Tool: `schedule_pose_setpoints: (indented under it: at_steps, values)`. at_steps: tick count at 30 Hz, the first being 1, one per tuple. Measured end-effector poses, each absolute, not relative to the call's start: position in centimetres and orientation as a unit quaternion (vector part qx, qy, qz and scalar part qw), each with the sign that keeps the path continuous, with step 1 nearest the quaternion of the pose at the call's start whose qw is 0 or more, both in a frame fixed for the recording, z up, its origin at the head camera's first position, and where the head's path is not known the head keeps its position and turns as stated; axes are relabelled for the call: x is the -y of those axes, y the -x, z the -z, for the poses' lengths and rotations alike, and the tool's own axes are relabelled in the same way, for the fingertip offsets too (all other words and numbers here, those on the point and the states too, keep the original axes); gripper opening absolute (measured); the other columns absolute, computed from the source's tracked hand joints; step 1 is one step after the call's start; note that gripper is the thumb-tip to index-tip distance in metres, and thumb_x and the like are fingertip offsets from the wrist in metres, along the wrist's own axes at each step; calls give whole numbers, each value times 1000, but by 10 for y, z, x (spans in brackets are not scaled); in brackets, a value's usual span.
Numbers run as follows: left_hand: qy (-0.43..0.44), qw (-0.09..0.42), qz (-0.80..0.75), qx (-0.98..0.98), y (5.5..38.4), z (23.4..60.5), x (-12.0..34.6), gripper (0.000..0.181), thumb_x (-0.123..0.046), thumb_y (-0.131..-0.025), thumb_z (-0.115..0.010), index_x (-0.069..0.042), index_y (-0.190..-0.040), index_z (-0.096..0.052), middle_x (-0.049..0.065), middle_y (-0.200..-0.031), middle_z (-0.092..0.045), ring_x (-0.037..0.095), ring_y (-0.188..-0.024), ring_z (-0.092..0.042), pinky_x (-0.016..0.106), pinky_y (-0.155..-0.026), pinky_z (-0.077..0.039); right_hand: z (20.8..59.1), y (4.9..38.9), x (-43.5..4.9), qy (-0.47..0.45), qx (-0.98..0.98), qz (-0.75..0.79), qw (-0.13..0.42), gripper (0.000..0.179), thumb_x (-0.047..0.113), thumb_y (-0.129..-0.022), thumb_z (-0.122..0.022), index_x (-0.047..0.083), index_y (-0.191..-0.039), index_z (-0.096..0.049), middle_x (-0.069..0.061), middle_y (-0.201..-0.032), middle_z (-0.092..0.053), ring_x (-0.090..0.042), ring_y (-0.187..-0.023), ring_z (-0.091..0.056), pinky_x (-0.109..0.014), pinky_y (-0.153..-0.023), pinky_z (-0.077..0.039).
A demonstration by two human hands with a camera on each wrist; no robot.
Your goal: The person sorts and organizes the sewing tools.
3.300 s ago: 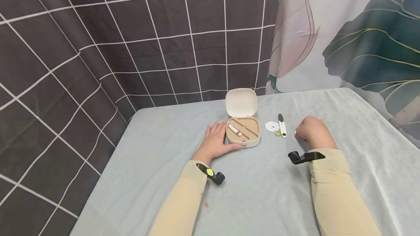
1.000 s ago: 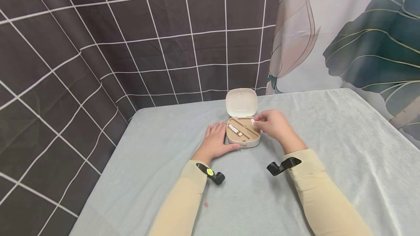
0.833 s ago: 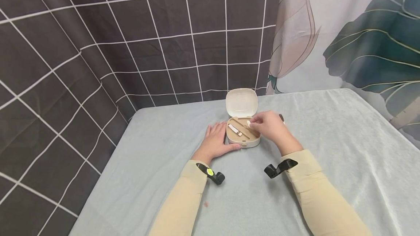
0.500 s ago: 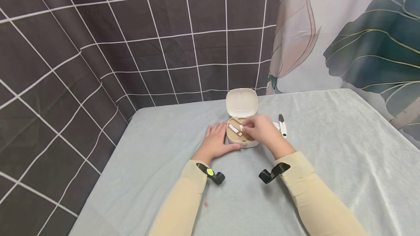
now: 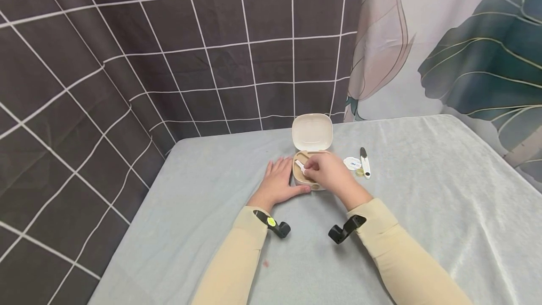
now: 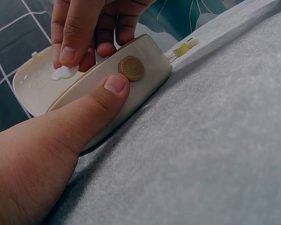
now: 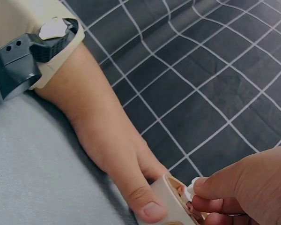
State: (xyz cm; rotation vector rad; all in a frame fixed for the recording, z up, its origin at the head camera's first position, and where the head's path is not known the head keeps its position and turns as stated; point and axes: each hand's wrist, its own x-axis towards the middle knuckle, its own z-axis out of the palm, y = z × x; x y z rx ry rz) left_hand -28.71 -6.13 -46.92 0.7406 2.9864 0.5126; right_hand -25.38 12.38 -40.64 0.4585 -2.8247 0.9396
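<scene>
An open white case (image 5: 312,133) with a tan inner tray stands on the cloth, its lid tipped back. My left hand (image 5: 277,185) rests along the case's left side with straight fingers. Its thumb (image 6: 100,101) presses on the front wall beside a round tan button (image 6: 131,68). Over the tray, my right hand (image 5: 332,173) pinches a small white piece with a lobed end (image 6: 64,72) between thumb and fingers. A slim white nail clipper (image 5: 299,165) lies in the tray's left part, close to those fingertips. The right hand covers much of the tray in the head view.
Right of the case lie a round white sticker (image 5: 352,163), a slim white tool with a dark end (image 5: 365,163) and a small yellow-green item (image 5: 360,172). Grey cloth (image 5: 203,211) covers the table. A dark checked curtain (image 5: 211,60) hangs behind and to the left.
The right hand has come from the table's right side to the case with the white piece, then moved left and nearer across the tray. The left hand stays in place.
</scene>
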Motion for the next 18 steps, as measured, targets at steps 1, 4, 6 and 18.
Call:
schedule_pose_setpoints:
  at_steps: [1,4,6,18]
  values:
    - [-238,11,-164,-957,287,469,61,108,-75,-84,-61,-9,-161,-23,9,-165,-29,27,-155,-15,49,-126,-3,407,254,-123,-152,937,-308,67,9,15,-88,-77,7,-90,-76,-2,-82,-71,-20,-82,-65,-42,-77,-53]
    - [-238,11,-162,-958,287,470,62,108,-75,-84,-61,-9,-161,-24,9,-164,-29,27,-155,-15,49,-126,-3,408,253,-121,-149,939,-301,68,9,16,-88,-77,8,-90,-75,-1,-81,-72,-20,-82,-65,-42,-78,-53]
    - [-238,11,-162,-958,287,470,62,108,-75,-84,-61,-9,-161,-24,9,-164,-30,28,-155,-16,49,-126,-4,409,253,-120,-149,941,-296,71,9,17,-88,-77,8,-90,-76,0,-80,-72,-20,-82,-65,-43,-78,-53]
    - [-237,14,-162,-958,289,471,62,109,-76,-84,-61,-9,-162,-22,9,-165,-28,27,-155,-14,49,-126,-2,414,254,-118,-171,941,-272,110,4,14,-86,-78,13,-83,-76,5,-75,-70,-22,-84,-65,-44,-80,-53]
